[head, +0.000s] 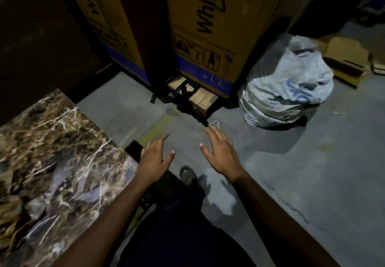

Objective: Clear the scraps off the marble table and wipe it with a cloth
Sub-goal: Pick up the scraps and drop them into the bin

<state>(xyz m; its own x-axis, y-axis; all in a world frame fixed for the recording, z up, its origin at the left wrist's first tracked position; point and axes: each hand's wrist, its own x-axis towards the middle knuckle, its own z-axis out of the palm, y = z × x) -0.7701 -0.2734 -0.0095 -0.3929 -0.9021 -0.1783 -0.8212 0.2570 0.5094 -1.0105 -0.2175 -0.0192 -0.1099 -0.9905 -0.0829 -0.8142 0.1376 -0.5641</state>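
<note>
— Where's the marble table (52,162), and how does it look?

— It fills the near left of the view. The top is polished brown marble shot through with white and cream veins, with a pale bluish glare across the near part. Its right edge runs diagonally, and a dark frame shows just below that edge.

— And the hands?

— Both reach forward, palms down, holding nothing. The left hand (155,160) hovers at the table's right corner, fingers (160,139) straight and together, thumb spread. The right hand (221,154) is out over the grey concrete floor (312,173), fingers straight and slightly fanned.

— What lies beyond them?

— Two tall yellow cardboard cartons (206,27) with blue bands stand at the far middle, resting on wooden blocks (200,98). Right of them sits a bulging white plastic sack (285,87), and flattened cardboard (348,58) lies further right. A shoe (188,176) shows between the forearms.
</note>
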